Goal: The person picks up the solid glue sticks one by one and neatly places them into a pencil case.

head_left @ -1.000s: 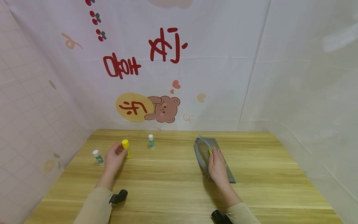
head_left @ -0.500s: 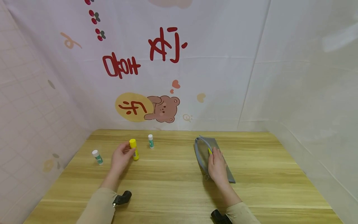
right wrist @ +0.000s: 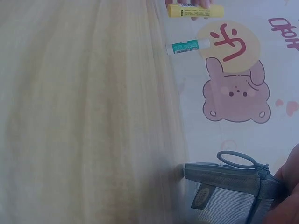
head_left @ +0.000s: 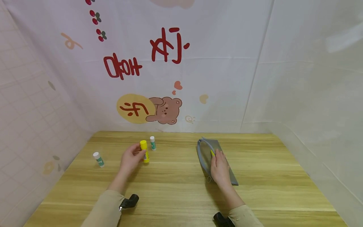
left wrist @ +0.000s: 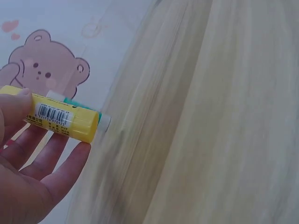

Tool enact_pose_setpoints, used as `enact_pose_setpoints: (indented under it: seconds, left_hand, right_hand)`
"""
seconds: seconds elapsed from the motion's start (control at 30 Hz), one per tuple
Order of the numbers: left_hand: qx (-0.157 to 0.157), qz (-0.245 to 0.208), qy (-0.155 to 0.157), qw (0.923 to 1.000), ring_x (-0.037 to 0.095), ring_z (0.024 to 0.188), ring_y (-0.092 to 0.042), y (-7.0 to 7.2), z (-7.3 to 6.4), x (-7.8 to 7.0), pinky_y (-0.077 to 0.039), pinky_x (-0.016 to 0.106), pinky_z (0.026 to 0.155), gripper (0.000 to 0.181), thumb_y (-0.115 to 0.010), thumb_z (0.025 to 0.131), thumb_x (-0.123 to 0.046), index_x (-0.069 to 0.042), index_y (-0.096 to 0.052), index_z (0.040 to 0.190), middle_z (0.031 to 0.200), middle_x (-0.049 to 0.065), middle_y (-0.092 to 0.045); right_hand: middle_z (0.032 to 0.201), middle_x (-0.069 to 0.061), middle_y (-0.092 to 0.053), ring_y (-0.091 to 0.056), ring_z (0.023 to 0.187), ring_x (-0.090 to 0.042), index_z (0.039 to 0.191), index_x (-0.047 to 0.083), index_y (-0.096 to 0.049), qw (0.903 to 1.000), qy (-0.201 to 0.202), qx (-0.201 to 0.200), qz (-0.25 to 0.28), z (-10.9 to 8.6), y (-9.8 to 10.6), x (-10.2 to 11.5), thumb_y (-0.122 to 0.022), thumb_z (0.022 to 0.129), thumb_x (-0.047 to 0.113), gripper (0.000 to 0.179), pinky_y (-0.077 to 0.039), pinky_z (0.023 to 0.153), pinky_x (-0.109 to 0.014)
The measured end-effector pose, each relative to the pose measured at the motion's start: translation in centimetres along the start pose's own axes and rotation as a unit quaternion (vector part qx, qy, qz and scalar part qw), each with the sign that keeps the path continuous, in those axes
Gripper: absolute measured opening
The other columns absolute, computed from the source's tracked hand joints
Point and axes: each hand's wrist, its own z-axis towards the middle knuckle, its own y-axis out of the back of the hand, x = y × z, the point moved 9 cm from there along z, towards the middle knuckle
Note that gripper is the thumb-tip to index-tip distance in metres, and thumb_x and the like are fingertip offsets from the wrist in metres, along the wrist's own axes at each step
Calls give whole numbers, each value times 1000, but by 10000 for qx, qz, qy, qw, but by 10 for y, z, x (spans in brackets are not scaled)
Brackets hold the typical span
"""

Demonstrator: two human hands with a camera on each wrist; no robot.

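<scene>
My left hand (head_left: 131, 160) pinches a yellow glue stick (head_left: 144, 145) between thumb and fingers, cap upward and the base close over the table. Its barcode label faces the camera in the left wrist view. A white-and-green glue stick (head_left: 153, 143) stands just behind it to the right. Over on the right, my right hand (head_left: 220, 168) grips the side of a grey-blue mesh zip pouch (head_left: 215, 144), whose zipped edge bows away on the left. Something yellow-green (head_left: 212, 153) shows beside the fingertips at the pouch. In the right wrist view, a zip pull loop (right wrist: 237, 159) sticks out from the pouch's edge.
Another white-and-green glue stick (head_left: 98, 159) stands at the left of the wooden table (head_left: 175, 195). Behind the table hangs a white cloth (head_left: 227, 69) printed with a bear and red characters. Black wrist mounts (head_left: 129, 201) jut out by both sleeves.
My left hand has carried the yellow glue stick rightward across the table, closer to the white-and-green one at the back. The right hand and pouch stay where they were.
</scene>
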Motion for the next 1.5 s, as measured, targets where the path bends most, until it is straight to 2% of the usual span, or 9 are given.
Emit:
enact_pose_setpoints:
  seconds: [0.6,0.87,1.13,1.5]
  left_hand:
    - [158,-426,-63,9989,36,100,-64,-39,-3,-19,-60,43,74,39,-67,95,-6,4,-58,131,115,24,-62]
    - [277,-629,-211,9974,34,96,-65,-57,-2,-26,-61,44,72,37,-68,94,-5,4,-60,128,111,21,-63]
    - [365,-684,-199,9968,39,99,-65,-74,-4,-32,-61,46,72,37,-67,94,-3,4,-59,129,111,21,-64]
    - [438,-822,-112,9956,34,94,-66,-97,-8,-33,-60,49,72,36,-68,94,-6,4,-60,127,111,21,-64]
  right_hand:
    - [150,-36,-29,-18,141,-54,146,-15,-31,10000,22,9,50,-1,0,3,-32,106,12,48,-12,99,-84]
    - [151,-36,-27,-16,141,-54,147,-14,-30,9999,1,104,38,-1,-2,2,-31,107,12,48,-11,99,-84]
    - [151,-35,-27,-16,142,-53,147,-14,-30,9999,-24,89,52,-1,-2,2,-31,107,12,48,-11,99,-84]
    - [150,-36,-29,-17,141,-53,146,-15,-31,10000,29,34,48,-3,0,4,-31,108,14,48,-13,99,-84]
